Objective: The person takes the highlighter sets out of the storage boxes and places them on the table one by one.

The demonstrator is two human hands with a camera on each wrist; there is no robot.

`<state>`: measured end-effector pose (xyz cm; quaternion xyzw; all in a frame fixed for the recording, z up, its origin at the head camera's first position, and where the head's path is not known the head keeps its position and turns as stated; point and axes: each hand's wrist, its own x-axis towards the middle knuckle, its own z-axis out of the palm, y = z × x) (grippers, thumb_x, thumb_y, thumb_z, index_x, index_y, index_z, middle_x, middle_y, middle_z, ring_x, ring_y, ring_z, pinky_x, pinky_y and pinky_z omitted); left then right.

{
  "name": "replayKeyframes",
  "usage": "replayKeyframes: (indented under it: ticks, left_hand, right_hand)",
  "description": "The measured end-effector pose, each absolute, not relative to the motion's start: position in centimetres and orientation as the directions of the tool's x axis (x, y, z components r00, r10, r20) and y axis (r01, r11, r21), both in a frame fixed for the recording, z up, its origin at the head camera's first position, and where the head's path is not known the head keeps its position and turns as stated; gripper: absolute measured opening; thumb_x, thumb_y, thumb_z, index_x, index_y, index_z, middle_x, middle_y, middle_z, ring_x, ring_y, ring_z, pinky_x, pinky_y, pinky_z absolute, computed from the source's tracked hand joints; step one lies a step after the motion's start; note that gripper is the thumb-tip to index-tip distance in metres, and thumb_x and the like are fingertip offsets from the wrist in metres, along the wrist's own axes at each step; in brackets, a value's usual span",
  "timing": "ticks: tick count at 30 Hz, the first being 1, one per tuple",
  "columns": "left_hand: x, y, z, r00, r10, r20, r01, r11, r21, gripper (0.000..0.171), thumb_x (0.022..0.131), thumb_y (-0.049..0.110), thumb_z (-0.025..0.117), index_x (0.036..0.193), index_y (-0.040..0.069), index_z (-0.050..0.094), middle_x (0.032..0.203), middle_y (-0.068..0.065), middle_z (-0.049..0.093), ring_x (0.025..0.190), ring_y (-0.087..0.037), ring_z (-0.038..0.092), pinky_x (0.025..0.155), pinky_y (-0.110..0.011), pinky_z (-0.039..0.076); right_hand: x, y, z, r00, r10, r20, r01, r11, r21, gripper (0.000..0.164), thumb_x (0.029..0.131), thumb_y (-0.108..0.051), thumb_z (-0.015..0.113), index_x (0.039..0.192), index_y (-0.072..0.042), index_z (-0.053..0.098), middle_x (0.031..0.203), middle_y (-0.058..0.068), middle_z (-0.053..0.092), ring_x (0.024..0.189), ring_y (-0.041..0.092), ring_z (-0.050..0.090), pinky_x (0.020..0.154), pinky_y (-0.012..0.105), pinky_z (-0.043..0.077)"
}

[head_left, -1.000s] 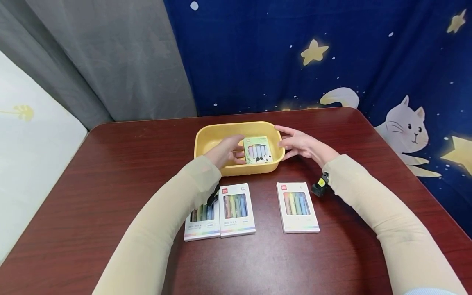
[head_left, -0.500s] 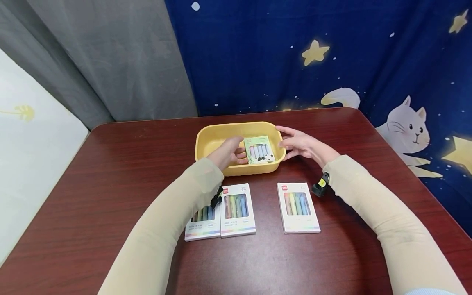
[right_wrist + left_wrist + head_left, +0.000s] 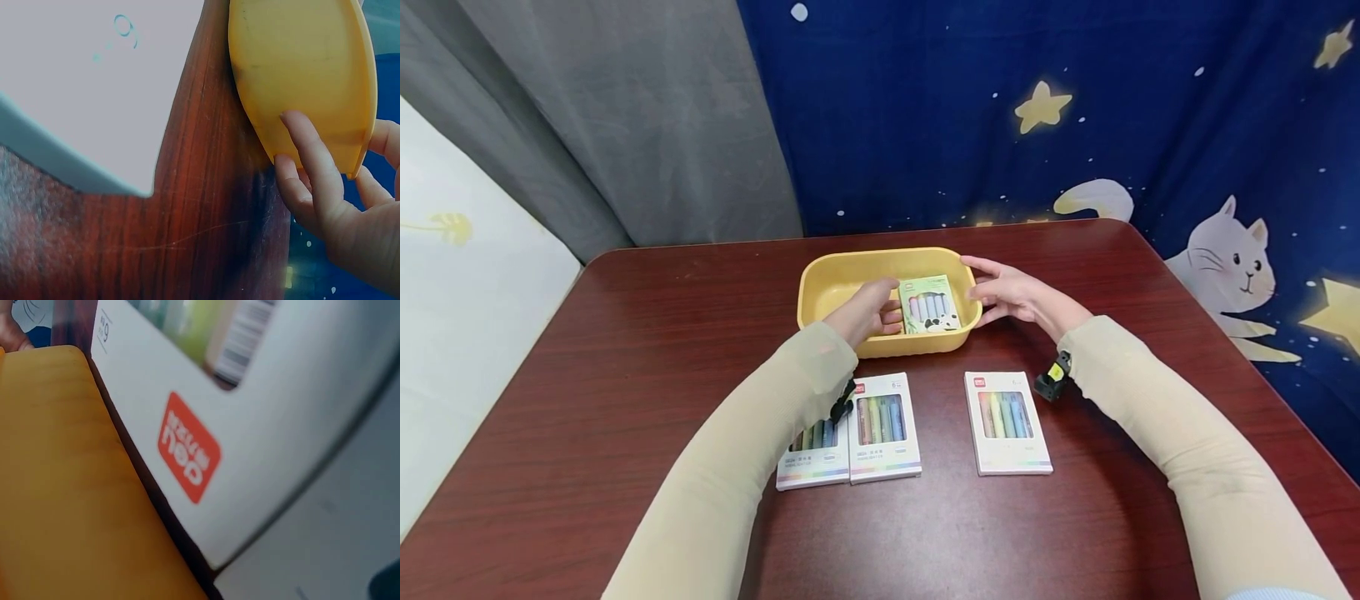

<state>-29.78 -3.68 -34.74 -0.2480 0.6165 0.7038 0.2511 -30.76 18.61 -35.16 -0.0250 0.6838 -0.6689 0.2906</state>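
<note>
A yellow plastic tray [image 3: 842, 265] stands near the table's far side. Inside its right part lies a light green box of crayon-like sticks [image 3: 929, 305] with a panda printed on it. My left hand [image 3: 868, 311] reaches into the tray, its fingers at the green box's left edge. At the tray's right end, my right hand [image 3: 1011, 292] has its fingers spread against the outer wall and rim. In the right wrist view, the right fingers [image 3: 315, 159] touch the tray [image 3: 300, 69]. The left wrist view does not show the left fingers.
Two white crayon boxes lie side by side in front of the tray, the right one [image 3: 884, 462] in full view and the left one [image 3: 812, 471] partly under my left sleeve. Another white crayon box [image 3: 1011, 457] lies further right on the dark red table [image 3: 662, 350].
My left hand has shifted slightly to the right inside the tray, and the green box has slid a little the same way. My right hand stays at the tray's end.
</note>
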Motion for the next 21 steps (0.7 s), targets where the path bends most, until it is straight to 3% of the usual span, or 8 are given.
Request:
replayKeyframes:
  ticks: [6, 13, 17, 21]
  left_hand:
    - [-29.9, -3.7, -34.8, -0.739, 0.058, -0.671, -0.672, -0.139, 0.727, 0.052, 0.096, 0.028, 0.044, 0.142, 0.009, 0.028, 0.134, -0.013, 0.042, 0.12, -0.031, 0.043, 0.099, -0.042, 0.041]
    - [-29.8, -3.6, -34.7, -0.735, 0.067, -0.675, -0.676, -0.149, 0.722, 0.048, 0.095, 0.026, 0.046, 0.139, 0.009, 0.034, 0.13, -0.012, 0.043, 0.116, -0.029, 0.044, 0.098, -0.042, 0.042]
    - [-30.8, -3.3, -36.0, -0.748, 0.077, -0.659, -0.662, -0.163, 0.732, 0.036, 0.092, 0.017, 0.051, 0.127, 0.009, 0.046, 0.122, -0.012, 0.048, 0.106, -0.027, 0.049, 0.094, -0.046, 0.045]
    - [-34.5, -3.3, -40.7, -0.756, 0.133, -0.641, -0.655, -0.179, 0.734, 0.024, 0.084, 0.005, 0.06, 0.109, 0.003, 0.056, 0.107, -0.015, 0.058, 0.091, -0.028, 0.06, 0.08, -0.051, 0.051]
  right_hand:
    - [-30.7, 18.7, -35.1, -0.828, -0.423, -0.368, 0.36, 0.101, -0.927, 0.074, 0.088, 0.007, 0.046, 0.148, -0.021, 0.012, 0.142, 0.025, 0.027, 0.087, 0.02, 0.062, 0.069, 0.047, 0.055]
    - [-30.6, 18.7, -35.0, -0.828, -0.419, -0.374, 0.366, 0.102, -0.925, 0.074, 0.088, 0.007, 0.047, 0.148, -0.022, 0.012, 0.143, 0.024, 0.026, 0.086, 0.019, 0.062, 0.069, 0.046, 0.055]
    - [-30.6, 18.7, -35.1, -0.827, -0.425, -0.369, 0.366, 0.091, -0.926, 0.075, 0.088, 0.007, 0.047, 0.148, -0.021, 0.012, 0.143, 0.024, 0.026, 0.087, 0.019, 0.062, 0.069, 0.047, 0.055]
    - [-30.7, 18.6, -35.2, -0.828, -0.427, -0.364, 0.361, 0.092, -0.928, 0.075, 0.088, 0.009, 0.045, 0.148, -0.021, 0.012, 0.142, 0.025, 0.027, 0.086, 0.019, 0.062, 0.069, 0.047, 0.055]
